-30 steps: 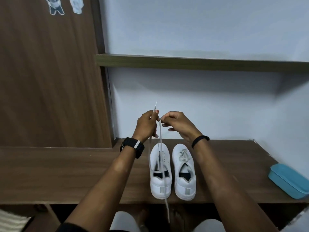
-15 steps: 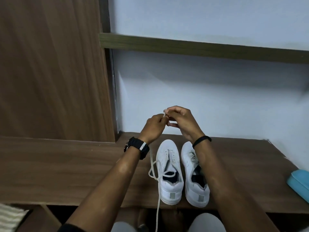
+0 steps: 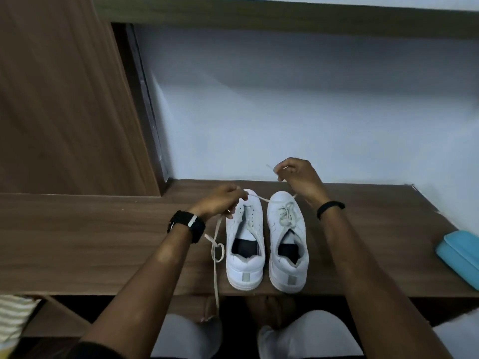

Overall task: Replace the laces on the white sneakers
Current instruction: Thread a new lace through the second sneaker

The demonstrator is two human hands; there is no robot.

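Two white sneakers stand side by side on the wooden shelf (image 3: 103,242), heels toward me. The left sneaker (image 3: 245,239) has bare eyelets; the right sneaker (image 3: 287,239) still carries a grey-white lace over its tongue. A loose white lace (image 3: 215,257) runs from my left hand (image 3: 220,203) down past the shelf edge, with a small loop beside the left shoe. My left hand pinches this lace just above the left sneaker's toe. My right hand (image 3: 298,177) is raised behind the right sneaker and pinches the lace's other end, so a short span stretches between both hands.
A blue plastic box (image 3: 458,255) lies at the right end of the shelf. A brown wooden panel (image 3: 64,99) rises on the left, a pale wall behind. A dark ledge (image 3: 285,16) runs overhead. My knees sit below the shelf edge.
My hands have dropped and parted: the left went down to the left sneaker's toe, the right moved right. The lace now stretches between them. The camera tilted downward.
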